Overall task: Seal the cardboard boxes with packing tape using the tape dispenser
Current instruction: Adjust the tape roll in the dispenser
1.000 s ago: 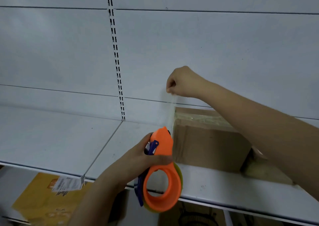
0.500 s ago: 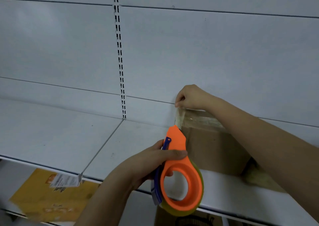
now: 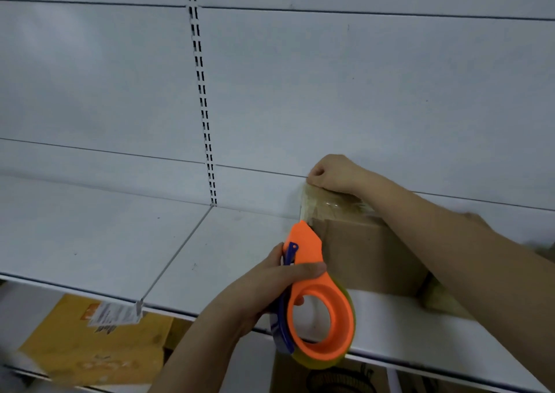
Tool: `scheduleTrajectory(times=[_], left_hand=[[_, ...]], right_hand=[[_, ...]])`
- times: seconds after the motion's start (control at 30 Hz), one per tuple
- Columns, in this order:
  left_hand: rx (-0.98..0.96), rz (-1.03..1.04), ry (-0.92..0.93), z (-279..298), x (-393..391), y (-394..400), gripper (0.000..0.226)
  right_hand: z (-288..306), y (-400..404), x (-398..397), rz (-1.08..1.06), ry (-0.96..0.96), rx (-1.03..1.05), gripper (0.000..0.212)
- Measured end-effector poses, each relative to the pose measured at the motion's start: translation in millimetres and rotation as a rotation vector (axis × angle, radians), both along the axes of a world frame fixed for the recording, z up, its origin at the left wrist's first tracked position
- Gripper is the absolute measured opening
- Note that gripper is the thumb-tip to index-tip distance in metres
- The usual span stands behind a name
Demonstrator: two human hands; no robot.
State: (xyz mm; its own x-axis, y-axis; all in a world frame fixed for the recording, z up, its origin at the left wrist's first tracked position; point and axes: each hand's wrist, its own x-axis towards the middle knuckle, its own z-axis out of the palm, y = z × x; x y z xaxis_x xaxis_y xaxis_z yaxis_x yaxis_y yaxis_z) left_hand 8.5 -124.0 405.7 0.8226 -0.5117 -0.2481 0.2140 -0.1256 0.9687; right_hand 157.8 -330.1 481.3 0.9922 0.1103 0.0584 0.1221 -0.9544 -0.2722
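Lower shelf: a yellow carton (image 3: pixel 90 341) is lying below the shelf edge at far left, with a white label (image 3: pixel 115 313) hanging over it; print too blurred to read.
Shelf: white metal shelf (image 3: pixel 99 242) is carrying the work, with a slotted upright (image 3: pixel 201 92) running down the back panel.
Left hand: left hand (image 3: pixel 264 290) is gripping the tape dispenser (image 3: pixel 315 308), thumb lying across its orange body, fingers wrapped round the blue handle side.
Dispenser: nose is pointing up, touching the box's near-left top corner.
Tape: clear tape (image 3: pixel 327 205) is running from the nose up over the box top.
Right hand: right hand (image 3: pixel 333 173) is curled, pressing the tape end at the box's far-left top edge; it seems to be pinching it.
Box: brown cardboard box (image 3: pixel 369 254) is sitting on the shelf against the back panel, partly hidden by the right forearm.
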Motion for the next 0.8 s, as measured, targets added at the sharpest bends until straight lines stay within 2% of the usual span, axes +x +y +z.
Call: scheduleTrajectory(times=[0.07,0.13,0.2,0.3,0.5,0.67,0.8], left_hand=[[0.002,0.003,0.005,-1.3,-0.2,0.1,0.070],[0.000,0.003,0.006,-3.3,-0.5,0.0,0.070],[-0.012,0.006,0.007,-4.1,-2.2,0.3,0.064],[-0.005,0.013,-0.007,-6.3,-4.0,2.8,0.060],[-0.044,0.043,0.002,-13.3,0.7,6.8,0.071],[-0.138,0.070,0.013,-20.9,4.9,8.4,0.071],[-0.150,0.077,-0.005,-23.6,2.8,9.2,0.065]], right_hand=[[7.0,1.4,-5.5,0.100,-0.249,-0.073,0.019],[18.1,10.7,-21.5,0.225,-0.342,0.041,0.017],[18.3,15.9,-38.7,0.347,-0.198,0.177,0.018],[-7.0,8.0,-48.5,0.431,0.013,0.151,0.033],[-9.5,6.0,-33.3,0.371,0.108,0.112,0.049],[-12.7,6.9,-27.4,0.343,0.139,0.187,0.046],[-12.9,10.8,-24.7,0.268,0.140,0.010,0.045]])
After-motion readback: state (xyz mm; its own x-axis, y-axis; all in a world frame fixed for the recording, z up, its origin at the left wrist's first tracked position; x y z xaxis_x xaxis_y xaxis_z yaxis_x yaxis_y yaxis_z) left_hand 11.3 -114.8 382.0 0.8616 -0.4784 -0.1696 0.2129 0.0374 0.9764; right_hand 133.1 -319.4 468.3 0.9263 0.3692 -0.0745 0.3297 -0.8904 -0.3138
